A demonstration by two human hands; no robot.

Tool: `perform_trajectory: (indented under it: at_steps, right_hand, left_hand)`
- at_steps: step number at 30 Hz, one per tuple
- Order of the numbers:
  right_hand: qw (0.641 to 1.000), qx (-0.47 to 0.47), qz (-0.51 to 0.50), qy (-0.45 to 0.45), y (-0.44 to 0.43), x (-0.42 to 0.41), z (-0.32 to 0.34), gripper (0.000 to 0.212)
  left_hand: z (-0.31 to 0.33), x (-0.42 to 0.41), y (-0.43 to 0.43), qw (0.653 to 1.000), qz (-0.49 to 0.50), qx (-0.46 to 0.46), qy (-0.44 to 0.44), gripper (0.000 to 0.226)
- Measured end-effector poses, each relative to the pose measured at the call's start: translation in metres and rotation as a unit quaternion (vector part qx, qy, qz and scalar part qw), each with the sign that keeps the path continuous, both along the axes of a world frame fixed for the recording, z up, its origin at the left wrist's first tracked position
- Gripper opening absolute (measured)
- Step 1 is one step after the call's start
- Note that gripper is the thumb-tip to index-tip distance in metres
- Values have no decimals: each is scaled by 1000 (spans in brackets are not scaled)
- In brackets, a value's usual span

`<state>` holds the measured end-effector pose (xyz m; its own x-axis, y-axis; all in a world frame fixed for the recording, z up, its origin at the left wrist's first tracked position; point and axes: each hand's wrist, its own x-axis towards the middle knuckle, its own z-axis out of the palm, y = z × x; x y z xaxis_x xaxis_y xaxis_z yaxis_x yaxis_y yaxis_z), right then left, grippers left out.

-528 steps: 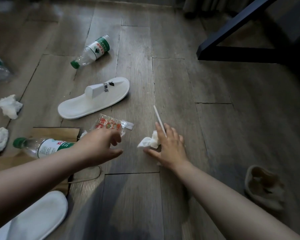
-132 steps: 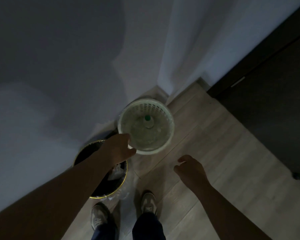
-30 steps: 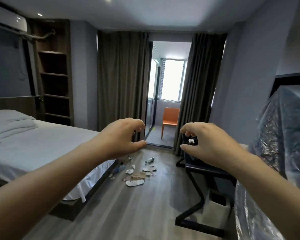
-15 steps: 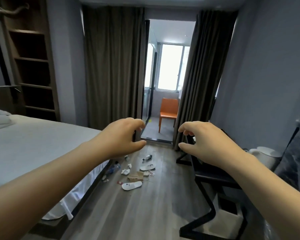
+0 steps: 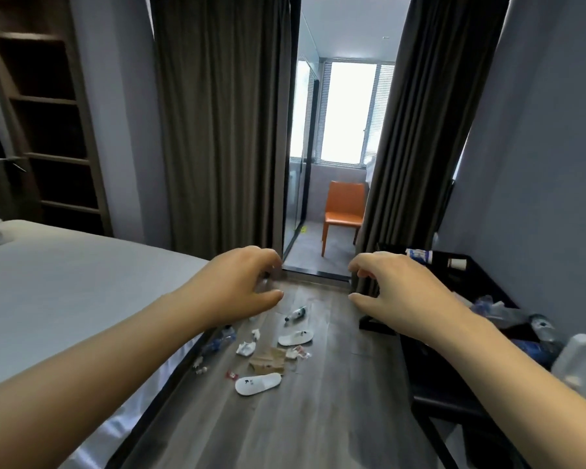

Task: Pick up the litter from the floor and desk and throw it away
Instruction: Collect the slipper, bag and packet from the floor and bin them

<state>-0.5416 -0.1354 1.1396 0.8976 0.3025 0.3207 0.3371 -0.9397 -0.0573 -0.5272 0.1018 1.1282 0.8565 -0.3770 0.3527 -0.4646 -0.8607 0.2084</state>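
Both hands are held out in front at mid-frame, well above the mess. The left hand [image 5: 241, 286] and right hand [image 5: 396, 292] each have loosely curled fingers and hold nothing.

A patch of litter [image 5: 286, 353] lies on the floor [image 5: 318, 418] at lower centre, beside the bed [image 5: 65, 282]. It includes a green-capped bottle [image 5: 296, 313], crumpled tissues [image 5: 245, 348], a flattened brown paper bag [image 5: 268, 360], a small red wrapper [image 5: 231, 375] and a second bottle [image 5: 219, 340] against the bed's edge. Two white slippers [image 5: 257, 383] lie among it.

More rubbish sits on the dark desk [image 5: 477, 282] at the right edge: a printed cup [image 5: 418, 255], a paper cup [image 5: 456, 263] and crumpled plastic bottles [image 5: 498, 308].

This looks like the approach to another pick-up, with much of the task left. The next move calls for walking forward, crouching and choosing pieces that each hand can gather together.

No bin shows in this view. The only containers are the bag and the cups, and whether any of them holds something cannot be told from here.
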Motion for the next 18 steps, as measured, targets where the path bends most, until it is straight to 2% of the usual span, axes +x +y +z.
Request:
perform_trajectory:
  at_steps: [10,18]
  right_hand:
    - [997,-21,29,70,-21,170,-50,42]
    - [994,-29,26,105,-9,303,-92,43]
  left_hand:
    - [-51,156,-9,997,50,0,54,41]
    - [-102,295,7,996,31,3,89,41]
